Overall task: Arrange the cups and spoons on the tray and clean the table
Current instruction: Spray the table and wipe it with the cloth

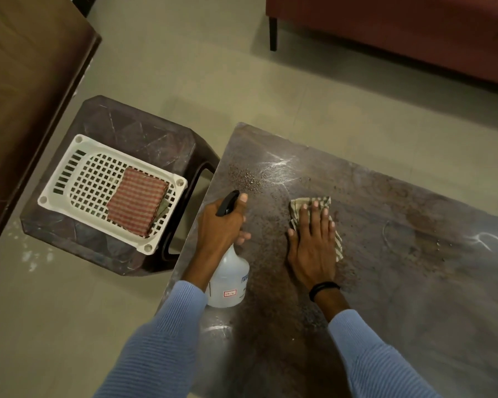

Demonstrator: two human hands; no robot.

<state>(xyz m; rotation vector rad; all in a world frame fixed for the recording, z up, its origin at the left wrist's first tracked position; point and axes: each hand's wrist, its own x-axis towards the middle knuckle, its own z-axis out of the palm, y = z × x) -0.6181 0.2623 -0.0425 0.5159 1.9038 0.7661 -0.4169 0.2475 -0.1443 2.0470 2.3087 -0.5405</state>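
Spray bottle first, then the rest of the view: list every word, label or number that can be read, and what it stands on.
Red-framed sticker on the spray bottle: marks too small to read.
Blue print at the bottle's right edge: turned partly away and blurred, not readable.
Elsewhere in the view: no text shows.
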